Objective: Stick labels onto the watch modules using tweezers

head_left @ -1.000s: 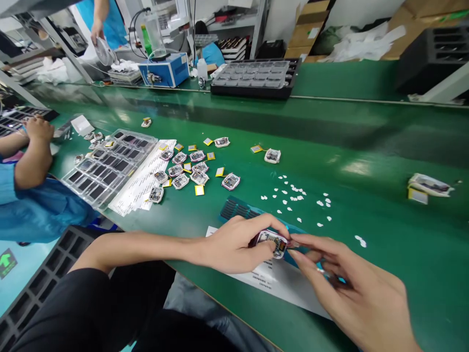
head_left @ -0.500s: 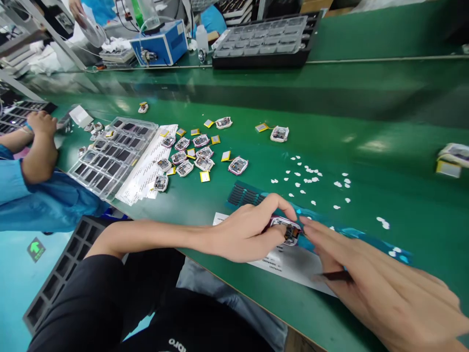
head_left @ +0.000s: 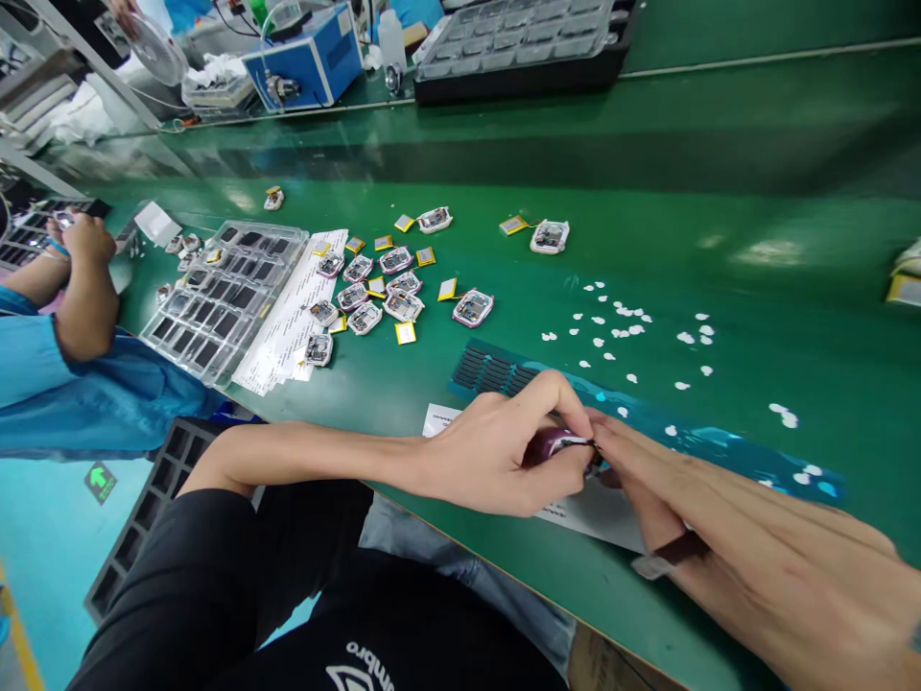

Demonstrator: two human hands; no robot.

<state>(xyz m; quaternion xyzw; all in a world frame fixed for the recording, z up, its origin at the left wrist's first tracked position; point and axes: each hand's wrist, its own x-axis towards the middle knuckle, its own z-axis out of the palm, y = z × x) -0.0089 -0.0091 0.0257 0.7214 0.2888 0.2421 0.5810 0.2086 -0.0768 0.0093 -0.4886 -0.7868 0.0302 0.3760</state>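
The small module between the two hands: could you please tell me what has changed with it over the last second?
The left hand has tilted the small module up on edge, so its open face, visible earlier, is now mostly hidden. The right hand has closed in, fingertips now at the module's end. The left hand's grip, the blue sheet and the loose modules on the green table stayed as they were.

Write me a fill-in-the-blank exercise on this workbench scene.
1. The left hand holds a small watch module with a ____ rim.
2. The bench top is ____.
3. Loose batteries among the spare modules are ____.
4. The clear tray lies to the person's ____.

Missing words: pink; green; yellow; left
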